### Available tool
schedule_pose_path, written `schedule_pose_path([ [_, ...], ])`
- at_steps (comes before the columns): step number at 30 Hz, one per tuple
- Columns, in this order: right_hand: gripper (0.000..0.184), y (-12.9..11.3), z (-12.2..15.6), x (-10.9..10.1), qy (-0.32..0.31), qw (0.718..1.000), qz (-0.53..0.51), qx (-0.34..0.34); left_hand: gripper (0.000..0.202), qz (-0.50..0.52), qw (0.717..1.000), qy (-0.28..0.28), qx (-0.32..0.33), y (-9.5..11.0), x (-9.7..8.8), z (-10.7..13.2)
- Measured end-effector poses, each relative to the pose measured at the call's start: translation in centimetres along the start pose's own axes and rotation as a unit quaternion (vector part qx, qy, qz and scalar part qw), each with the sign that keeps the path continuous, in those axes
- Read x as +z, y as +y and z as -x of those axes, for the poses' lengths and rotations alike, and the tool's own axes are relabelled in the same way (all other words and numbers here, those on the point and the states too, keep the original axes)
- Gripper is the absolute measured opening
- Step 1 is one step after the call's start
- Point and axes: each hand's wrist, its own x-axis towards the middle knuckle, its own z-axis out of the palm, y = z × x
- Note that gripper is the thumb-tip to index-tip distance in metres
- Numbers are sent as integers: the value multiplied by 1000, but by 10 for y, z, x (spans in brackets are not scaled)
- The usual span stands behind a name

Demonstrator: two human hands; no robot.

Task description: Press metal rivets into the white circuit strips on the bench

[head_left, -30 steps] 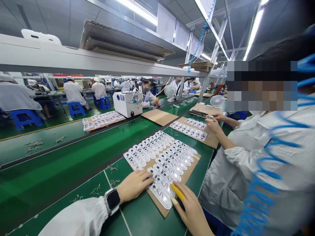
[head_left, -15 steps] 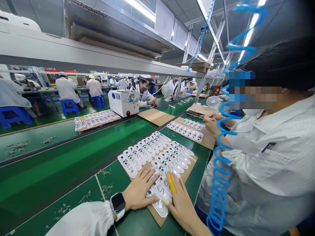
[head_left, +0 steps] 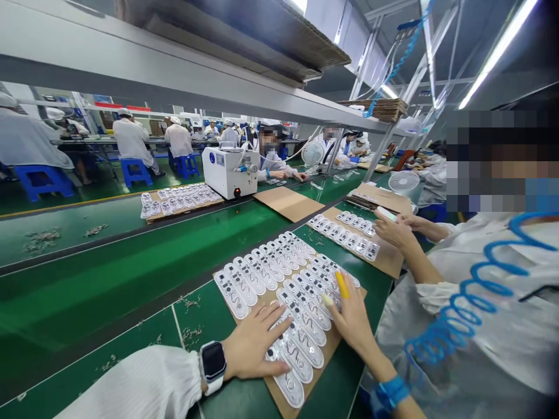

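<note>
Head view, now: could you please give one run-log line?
left hand: spread over white panels | right hand: farther along same row | cardboard: beneath panels

On the near surface [head_left: 238, 401] lies a cardboard sheet [head_left: 282, 400] bearing two rows of parts [head_left: 255, 270]. The left hand [head_left: 255, 343] is over the right row's near end, the right hand [head_left: 351, 314] over its right side, farther along. Beyond lies a second loaded sheet [head_left: 388, 262], before a co-worker [head_left: 471, 302] at right. Across the belt [head_left: 131, 285] stands a machine [head_left: 231, 171] (a third loaded sheet [head_left: 192, 208] lies just left).
</note>
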Motion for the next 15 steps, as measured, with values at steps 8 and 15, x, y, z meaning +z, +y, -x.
schedule_pose_path([
  [8,74,26,-32,12,-14,998,-30,49,75,31,992,41,-117,-25,-49,-11],
  [15,74,42,37,-35,-6,787,-424,448,33,50,937,38,-344,-128,-112,-50],
])
